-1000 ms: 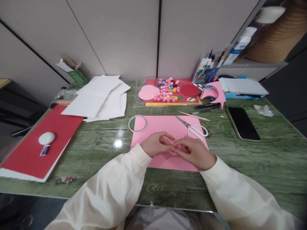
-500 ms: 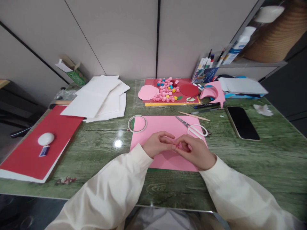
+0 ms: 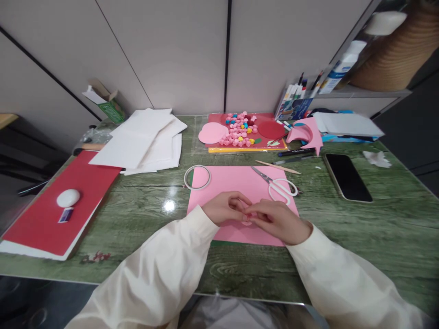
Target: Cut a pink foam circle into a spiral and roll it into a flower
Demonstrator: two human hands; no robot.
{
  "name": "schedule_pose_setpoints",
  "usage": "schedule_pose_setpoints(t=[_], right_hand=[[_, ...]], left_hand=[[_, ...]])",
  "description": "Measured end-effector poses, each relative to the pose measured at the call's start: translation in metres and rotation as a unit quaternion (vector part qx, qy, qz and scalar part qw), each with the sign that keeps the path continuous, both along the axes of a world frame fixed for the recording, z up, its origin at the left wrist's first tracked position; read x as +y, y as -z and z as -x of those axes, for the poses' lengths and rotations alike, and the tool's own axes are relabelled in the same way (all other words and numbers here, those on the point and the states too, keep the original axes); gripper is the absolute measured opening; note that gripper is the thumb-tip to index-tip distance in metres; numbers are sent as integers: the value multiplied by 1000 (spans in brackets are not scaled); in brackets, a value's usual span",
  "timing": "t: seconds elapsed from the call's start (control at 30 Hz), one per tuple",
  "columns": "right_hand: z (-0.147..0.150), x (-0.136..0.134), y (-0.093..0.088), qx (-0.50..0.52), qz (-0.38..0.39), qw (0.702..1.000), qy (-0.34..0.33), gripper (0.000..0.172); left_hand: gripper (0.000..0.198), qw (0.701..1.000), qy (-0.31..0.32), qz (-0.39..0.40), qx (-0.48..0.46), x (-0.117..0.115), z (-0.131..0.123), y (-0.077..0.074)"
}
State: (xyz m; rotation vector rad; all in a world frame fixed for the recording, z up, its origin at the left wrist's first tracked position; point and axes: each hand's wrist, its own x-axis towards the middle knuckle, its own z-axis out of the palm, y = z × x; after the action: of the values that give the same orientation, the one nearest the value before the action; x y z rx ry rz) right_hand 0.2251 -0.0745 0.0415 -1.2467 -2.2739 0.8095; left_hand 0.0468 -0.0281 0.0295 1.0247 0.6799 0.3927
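Note:
Over a pink sheet of paper (image 3: 202,230) my left hand (image 3: 228,209) and my right hand (image 3: 277,219) meet, fingertips nearly touching. Both are closed in a pinch on a small pink paper piece (image 3: 247,223), mostly covered by the fingers. White-handled scissors (image 3: 281,187) lie on the sheet's upper right, just beyond my right hand. At the sheet's upper left corner rests a narrow roll of tape (image 3: 185,179). A pointed wooden stick (image 3: 277,167) lies along the far edge.
Small pink, blue and yellow pieces (image 3: 236,135) lie on red paper at the back. White sheets (image 3: 137,141) and a red sheet (image 3: 85,192) are on the left. To the right are a phone (image 3: 348,178), pens (image 3: 297,151) and a pink paper offcut (image 3: 313,132).
My right hand's fingers have straightened somewhat and shifted on the pink piece, while my left hand stays nearly in place. The view has moved slightly.

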Motion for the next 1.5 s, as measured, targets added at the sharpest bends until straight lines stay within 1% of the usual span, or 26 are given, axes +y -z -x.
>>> schedule_pose_setpoints(t=[0.13,0.23,0.37,0.43,0.57,0.67,0.73,0.93,1.1,1.2,1.23,1.3,1.5], right_hand=[[0,-1,2,-15,-2,1000,21,15],[0,-1,3,2,-3,999,53,13],[1,-1,2,12,5,996,88,7],[2,-1,1,10,4,995,96,6],[2,-1,2,11,-7,994,110,7],[3,-1,2,16,-3,994,112,8],[3,-1,1,22,2,994,108,9],[2,-2,-1,21,7,995,92,7],[-1,-1,1,-2,3,999,44,16],[-1,0,1,-21,1,1000,13,14],[-1,0,1,-25,0,1000,7,13],[-1,0,2,-29,-4,1000,11,12],[-1,-1,2,0,-14,997,69,11]], left_hand=[[41,1000,-24,5,9,-2,-2,-1],[42,998,-55,4,26,-3,-3,0],[42,996,-86,-12,24,-5,-6,3],[41,993,-113,-13,29,-7,-8,4],[40,984,-174,25,8,-12,-14,4],[40,981,-191,44,-9,-14,-15,5],[40,982,-182,45,-3,-12,-14,6],[44,993,-114,37,5,-4,-6,12],[44,998,-54,30,29,0,0,7],[44,999,-6,19,47,1,2,4],[43,999,1,13,49,1,2,3],[43,999,-3,8,47,0,2,3],[42,997,-74,3,31,-2,-3,8]])
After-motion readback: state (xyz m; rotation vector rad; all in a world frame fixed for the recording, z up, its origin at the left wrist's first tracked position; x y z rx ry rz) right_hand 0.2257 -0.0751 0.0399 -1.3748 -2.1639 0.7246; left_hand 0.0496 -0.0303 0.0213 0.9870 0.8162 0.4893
